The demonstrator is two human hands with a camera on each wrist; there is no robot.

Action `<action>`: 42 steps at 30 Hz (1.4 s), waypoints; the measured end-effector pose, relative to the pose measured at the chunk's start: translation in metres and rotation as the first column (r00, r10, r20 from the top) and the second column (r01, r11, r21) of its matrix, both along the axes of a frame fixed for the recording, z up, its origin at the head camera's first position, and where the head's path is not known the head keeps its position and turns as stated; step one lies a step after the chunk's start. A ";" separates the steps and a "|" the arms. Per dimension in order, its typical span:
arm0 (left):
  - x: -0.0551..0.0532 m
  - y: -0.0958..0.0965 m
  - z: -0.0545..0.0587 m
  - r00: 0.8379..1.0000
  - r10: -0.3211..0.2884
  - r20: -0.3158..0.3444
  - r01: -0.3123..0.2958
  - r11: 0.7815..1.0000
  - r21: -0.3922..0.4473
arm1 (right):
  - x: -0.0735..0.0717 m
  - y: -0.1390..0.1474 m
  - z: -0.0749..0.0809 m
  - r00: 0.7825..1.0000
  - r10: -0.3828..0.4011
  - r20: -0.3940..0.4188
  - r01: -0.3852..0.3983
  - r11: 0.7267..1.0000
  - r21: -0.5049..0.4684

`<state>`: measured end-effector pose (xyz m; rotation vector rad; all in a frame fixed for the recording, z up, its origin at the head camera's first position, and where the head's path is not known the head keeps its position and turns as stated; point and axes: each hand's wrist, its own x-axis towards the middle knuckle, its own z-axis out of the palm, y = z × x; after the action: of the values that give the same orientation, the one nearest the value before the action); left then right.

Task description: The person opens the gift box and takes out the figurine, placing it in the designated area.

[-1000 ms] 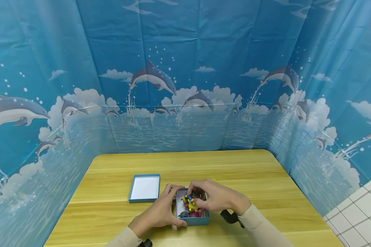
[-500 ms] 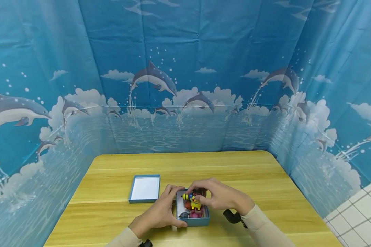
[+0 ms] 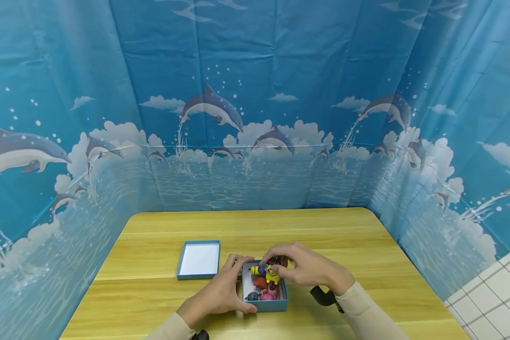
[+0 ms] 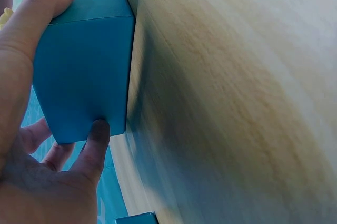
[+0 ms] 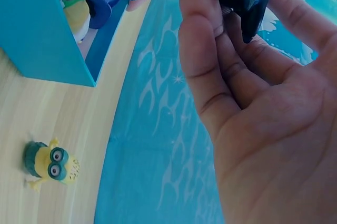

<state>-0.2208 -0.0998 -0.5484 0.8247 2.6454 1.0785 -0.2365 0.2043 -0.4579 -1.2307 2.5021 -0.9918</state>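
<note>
Toy [image 3: 273, 276], yellow, pinched by right hand [image 3: 308, 265], is shifting up-right at lower centre of frame, uncovering pink toy [image 3: 268, 294] in box [image 3: 273, 306] that left hand [image 3: 222, 289] is gripping, so apparently coming free.

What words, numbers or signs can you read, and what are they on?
None: I can read no words, labels, brands, numbers or signs in any view. The blue box shows plain sides, the curtain only pictures. Any print on the toys would be too small to read.

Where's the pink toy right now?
Head view: inside the blue box, toward its near side, just right of the dark gray toy. That's the pink toy.
</note>
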 end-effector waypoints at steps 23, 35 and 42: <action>-0.001 0.001 -0.002 1.000 0.011 -0.004 -0.011 1.000 -0.002 | -0.005 0.026 -0.007 0.996 -0.084 -0.001 0.084 0.995 -0.046; -0.001 0.001 -0.001 1.000 0.013 0.006 -0.013 1.000 -0.005 | -0.006 0.041 -0.013 0.989 -0.147 -0.010 0.146 0.987 -0.065; 0.000 0.002 -0.001 1.000 0.012 -0.001 -0.012 1.000 -0.006 | -0.006 0.052 -0.018 0.984 -0.175 -0.014 0.174 0.982 -0.075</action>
<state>-0.2208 -0.0981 -0.5497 0.8091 2.6568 1.0725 -0.2425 0.2559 -0.4762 -1.0591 2.6488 -1.1259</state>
